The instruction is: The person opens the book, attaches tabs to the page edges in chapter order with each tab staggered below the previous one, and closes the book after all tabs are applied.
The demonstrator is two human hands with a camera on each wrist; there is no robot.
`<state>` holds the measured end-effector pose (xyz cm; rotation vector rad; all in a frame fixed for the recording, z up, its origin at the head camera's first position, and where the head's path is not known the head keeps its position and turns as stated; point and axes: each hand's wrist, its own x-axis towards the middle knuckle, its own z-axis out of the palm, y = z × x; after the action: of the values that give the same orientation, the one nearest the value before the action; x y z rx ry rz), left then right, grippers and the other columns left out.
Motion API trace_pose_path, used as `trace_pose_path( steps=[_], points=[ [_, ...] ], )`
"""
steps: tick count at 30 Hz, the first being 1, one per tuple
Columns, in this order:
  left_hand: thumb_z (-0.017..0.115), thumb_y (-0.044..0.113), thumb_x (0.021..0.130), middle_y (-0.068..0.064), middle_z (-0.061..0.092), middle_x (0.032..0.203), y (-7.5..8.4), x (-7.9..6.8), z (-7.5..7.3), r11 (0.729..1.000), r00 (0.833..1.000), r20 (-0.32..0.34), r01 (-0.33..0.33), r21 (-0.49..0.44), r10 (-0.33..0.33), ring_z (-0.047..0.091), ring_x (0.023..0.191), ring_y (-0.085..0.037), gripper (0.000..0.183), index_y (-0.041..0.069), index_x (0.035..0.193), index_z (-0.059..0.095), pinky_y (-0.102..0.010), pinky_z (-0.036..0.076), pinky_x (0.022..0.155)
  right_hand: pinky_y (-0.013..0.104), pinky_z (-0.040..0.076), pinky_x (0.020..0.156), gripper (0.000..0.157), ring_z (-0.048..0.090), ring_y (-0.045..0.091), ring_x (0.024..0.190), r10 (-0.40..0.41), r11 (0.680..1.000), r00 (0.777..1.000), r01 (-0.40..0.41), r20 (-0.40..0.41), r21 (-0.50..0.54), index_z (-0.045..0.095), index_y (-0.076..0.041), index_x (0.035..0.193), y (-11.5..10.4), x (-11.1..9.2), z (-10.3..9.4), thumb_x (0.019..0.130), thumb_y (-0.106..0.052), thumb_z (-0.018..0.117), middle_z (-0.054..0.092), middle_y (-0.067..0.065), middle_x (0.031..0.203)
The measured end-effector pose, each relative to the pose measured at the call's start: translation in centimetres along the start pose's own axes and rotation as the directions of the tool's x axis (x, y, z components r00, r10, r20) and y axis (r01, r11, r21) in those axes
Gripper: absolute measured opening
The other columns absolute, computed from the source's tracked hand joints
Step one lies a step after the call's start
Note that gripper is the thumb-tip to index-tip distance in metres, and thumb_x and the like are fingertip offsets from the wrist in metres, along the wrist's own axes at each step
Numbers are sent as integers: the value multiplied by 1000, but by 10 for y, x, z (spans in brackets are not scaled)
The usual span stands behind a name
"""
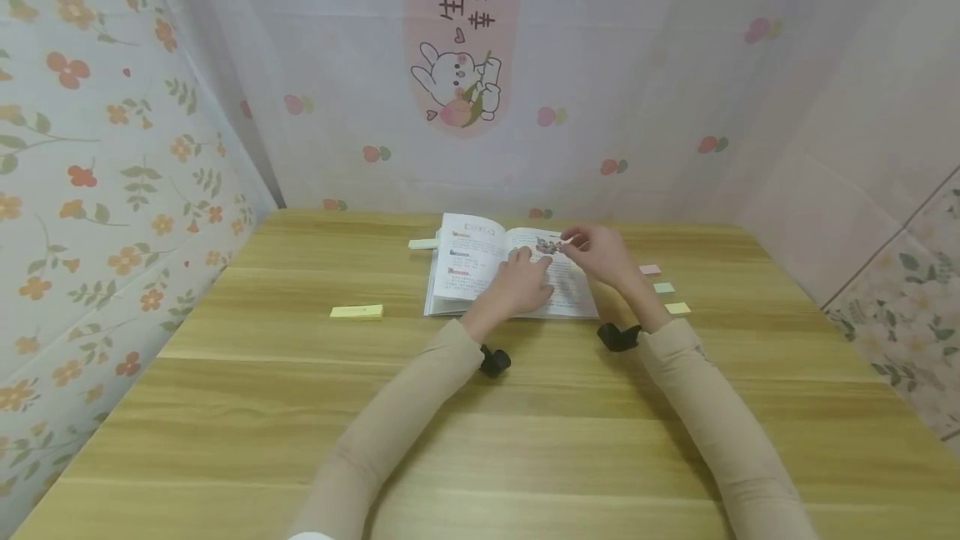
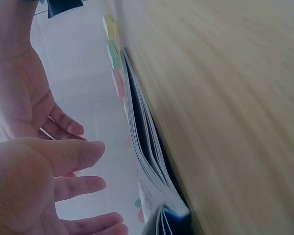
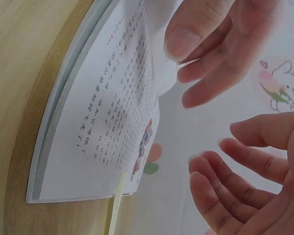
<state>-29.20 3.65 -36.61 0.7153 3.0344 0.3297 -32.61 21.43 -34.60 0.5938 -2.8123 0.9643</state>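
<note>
An open book [image 1: 472,261] with printed text and small pictures lies on the table. My left hand [image 1: 521,277] is over its right page near the fold, fingers extended; in the right wrist view this left hand [image 3: 210,49] appears just above the page. At the upper part of the right page is my right hand [image 1: 600,252]. In the right wrist view, the right hand [image 3: 250,181] has its thumb and fingers apart, with nothing visible between them. A thin pale yellow strip [image 3: 118,200] sticks out past the page edge beside it.
Left of the book lies a yellow sticky-note pad [image 1: 356,312]. A pale green strip [image 1: 422,244] shows at the book's left edge. To the right are pink [image 1: 649,270], green [image 1: 663,287] and yellow [image 1: 677,307] sticky notes. A printed curtain [image 1: 337,123] hangs behind the table.
</note>
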Motion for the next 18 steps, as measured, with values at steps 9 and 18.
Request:
trace_pose_path(
  steps=[9, 18],
  points=[
    [52, 33, 104, -23, 39, 150, -12, -11, -4, 999, 999, -6, 31, -20, -31, 41, 134, -35, 56, 10, 154, 42, -47, 41, 108, 52, 55, 86, 35, 66, 40, 103, -35, 999, 999, 36, 15, -19, 62, 5, 126, -7, -4, -1, 99, -17, 62, 67, 26, 115],
    [51, 30, 104, -26, 38, 148, -30, -24, -7, 999, 999, 14, 40, -9, -39, 40, 132, -38, 55, 9, 154, 41, -49, 40, 106, 53, 52, 91, 38, 63, 41, 106, -97, 994, 994, 99, 45, -42, 59, 8, 129, -7, -11, -1, 98, -15, 62, 65, 28, 120]
  ],
)
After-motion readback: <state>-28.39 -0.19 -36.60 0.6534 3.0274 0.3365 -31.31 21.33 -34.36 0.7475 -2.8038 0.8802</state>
